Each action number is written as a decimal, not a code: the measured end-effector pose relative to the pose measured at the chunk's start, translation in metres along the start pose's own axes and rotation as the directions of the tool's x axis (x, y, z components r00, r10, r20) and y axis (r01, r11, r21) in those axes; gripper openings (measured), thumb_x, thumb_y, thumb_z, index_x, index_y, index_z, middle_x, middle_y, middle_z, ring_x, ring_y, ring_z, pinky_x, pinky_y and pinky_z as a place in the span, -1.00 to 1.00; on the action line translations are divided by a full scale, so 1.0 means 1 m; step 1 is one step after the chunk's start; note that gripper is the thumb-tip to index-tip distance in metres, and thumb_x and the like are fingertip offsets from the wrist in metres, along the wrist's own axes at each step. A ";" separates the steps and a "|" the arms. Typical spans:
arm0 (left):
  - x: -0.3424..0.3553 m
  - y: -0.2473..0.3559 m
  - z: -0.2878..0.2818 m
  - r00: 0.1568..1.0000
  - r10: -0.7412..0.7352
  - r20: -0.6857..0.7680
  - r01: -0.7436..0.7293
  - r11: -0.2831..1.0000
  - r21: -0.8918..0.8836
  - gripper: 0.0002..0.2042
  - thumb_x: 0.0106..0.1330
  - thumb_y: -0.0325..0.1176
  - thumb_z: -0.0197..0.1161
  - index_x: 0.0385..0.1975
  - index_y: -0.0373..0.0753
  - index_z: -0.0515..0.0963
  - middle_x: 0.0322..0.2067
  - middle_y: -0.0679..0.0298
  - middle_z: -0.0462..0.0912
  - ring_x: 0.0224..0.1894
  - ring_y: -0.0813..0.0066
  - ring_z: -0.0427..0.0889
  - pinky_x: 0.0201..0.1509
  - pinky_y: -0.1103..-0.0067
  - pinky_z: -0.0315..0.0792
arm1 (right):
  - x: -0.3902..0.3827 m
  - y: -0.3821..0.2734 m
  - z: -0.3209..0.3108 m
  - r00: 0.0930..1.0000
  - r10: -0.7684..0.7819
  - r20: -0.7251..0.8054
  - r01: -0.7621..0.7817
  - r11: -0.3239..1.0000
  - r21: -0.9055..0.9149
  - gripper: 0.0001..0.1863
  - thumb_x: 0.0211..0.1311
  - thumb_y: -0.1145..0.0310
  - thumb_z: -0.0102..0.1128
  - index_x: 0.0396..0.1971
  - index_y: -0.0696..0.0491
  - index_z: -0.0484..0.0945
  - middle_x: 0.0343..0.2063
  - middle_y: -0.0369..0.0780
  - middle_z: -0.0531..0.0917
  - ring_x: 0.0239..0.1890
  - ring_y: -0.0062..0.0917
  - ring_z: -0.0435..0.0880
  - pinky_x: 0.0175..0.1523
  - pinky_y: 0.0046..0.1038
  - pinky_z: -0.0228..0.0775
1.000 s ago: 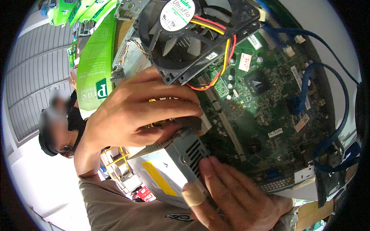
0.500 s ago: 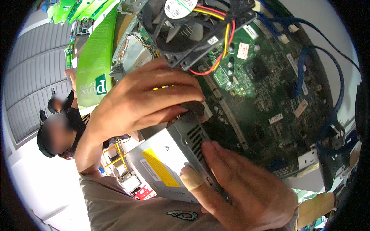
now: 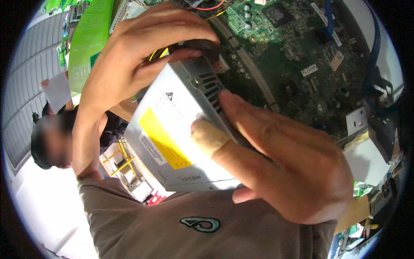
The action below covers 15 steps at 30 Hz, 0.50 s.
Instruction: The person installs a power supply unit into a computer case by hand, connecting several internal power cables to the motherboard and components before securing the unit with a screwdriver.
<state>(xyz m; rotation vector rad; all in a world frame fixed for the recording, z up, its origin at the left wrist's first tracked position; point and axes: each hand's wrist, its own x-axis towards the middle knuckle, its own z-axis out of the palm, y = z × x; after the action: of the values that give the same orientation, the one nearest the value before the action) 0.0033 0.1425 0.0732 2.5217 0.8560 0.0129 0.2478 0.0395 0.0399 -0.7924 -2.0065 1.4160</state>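
Note:
A silver metal computer power supply (image 3: pixel 183 101), with a yellow-and-white label and slotted vents along one side, is held tilted in front of my chest. My right hand (image 3: pixel 280 159) grips it from the right, its thumb, wrapped in a tan bandage, on the labelled face and its fingers by the vents. At the far end my left hand (image 3: pixel 159 39) curls round a dark bundle of cables (image 3: pixel 205 46); yellow and black wires show beneath its palm. Behind the supply lies a green motherboard (image 3: pixel 276 47), partly covered by my hands.
A blue cable (image 3: pixel 330 21) runs over the board's right side. Metal bracket parts (image 3: pixel 357 122) stand at the right edge. A green printed package (image 3: pixel 88 43) lies at upper left. At left, another person (image 3: pixel 56 138) is near a raised pale sheet (image 3: pixel 57 91).
The power supply and both hands have shifted up in the picture, with more of its labelled face showing. The black fan has left the view at the top. A pale sheet now appears by the other person.

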 end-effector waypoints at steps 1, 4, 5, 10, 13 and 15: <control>0.000 -0.001 -0.001 1.000 0.023 -0.007 -0.023 1.000 0.011 -0.71 0.10 -0.48 0.34 -0.15 -0.38 0.65 -0.19 0.09 0.70 -0.10 0.11 0.67 0.03 0.36 0.50 | 0.000 0.000 0.001 0.999 -0.046 0.000 0.046 0.998 -0.045 -0.19 -0.19 0.60 0.50 0.23 0.03 0.51 0.12 0.17 0.54 0.05 -0.15 0.69 -0.11 -0.38 0.73; -0.001 -0.002 0.004 0.999 0.035 -0.014 -0.035 0.999 -0.018 -0.71 0.13 -0.48 0.31 -0.12 -0.37 0.64 -0.15 0.08 0.68 -0.04 0.13 0.65 0.09 0.37 0.48 | -0.001 -0.009 -0.003 0.998 0.042 0.036 -0.040 0.997 -0.073 -0.20 -0.15 0.61 0.45 0.25 -0.05 0.50 0.15 0.16 0.52 0.07 -0.09 0.67 -0.03 -0.33 0.70; -0.004 -0.003 0.007 0.999 0.049 0.003 -0.049 0.998 -0.044 -0.71 0.14 -0.50 0.31 -0.11 -0.36 0.64 -0.13 0.08 0.68 -0.01 0.15 0.64 0.11 0.39 0.46 | -0.001 -0.014 -0.005 0.995 0.079 0.063 -0.073 0.993 -0.095 -0.21 -0.12 0.62 0.43 0.26 -0.07 0.49 0.17 0.15 0.52 0.08 -0.08 0.67 0.00 -0.32 0.69; 0.000 0.011 0.015 0.990 0.087 -0.115 -0.086 0.996 0.011 -0.73 0.40 -0.40 0.20 0.06 -0.22 0.60 -0.09 0.12 0.69 -0.11 0.32 0.68 0.04 0.46 0.56 | -0.026 -0.006 -0.006 0.994 0.112 -0.006 -0.112 0.992 -0.051 -0.29 0.02 0.51 0.36 0.28 -0.03 0.46 0.20 0.11 0.51 0.13 -0.15 0.63 0.09 -0.32 0.59; -0.025 0.020 0.005 0.985 -0.059 -0.160 0.065 0.997 0.033 -0.71 0.37 -0.46 0.23 0.07 -0.21 0.61 -0.05 0.19 0.69 -0.06 0.41 0.66 0.09 0.52 0.55 | -0.039 0.002 -0.006 1.000 0.030 -0.007 -0.031 0.998 -0.055 -0.33 0.07 0.45 0.33 0.29 -0.01 0.45 0.20 0.09 0.51 0.15 -0.17 0.61 0.14 -0.31 0.54; -0.039 0.022 0.014 0.962 -0.084 -0.260 0.036 0.982 -0.184 -0.72 0.39 -0.44 0.22 0.07 -0.23 0.60 -0.04 0.20 0.68 -0.04 0.41 0.65 0.09 0.52 0.54 | -0.042 0.010 -0.004 1.000 -0.006 -0.012 0.006 0.999 -0.051 -0.34 0.11 0.42 0.31 0.29 0.01 0.44 0.20 0.07 0.51 0.17 -0.19 0.59 0.17 -0.31 0.50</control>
<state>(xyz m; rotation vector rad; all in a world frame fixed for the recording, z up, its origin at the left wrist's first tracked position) -0.0132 0.0992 0.0757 2.3561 0.9886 0.4013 0.2807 0.0137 0.0273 -0.8143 -2.0415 1.3583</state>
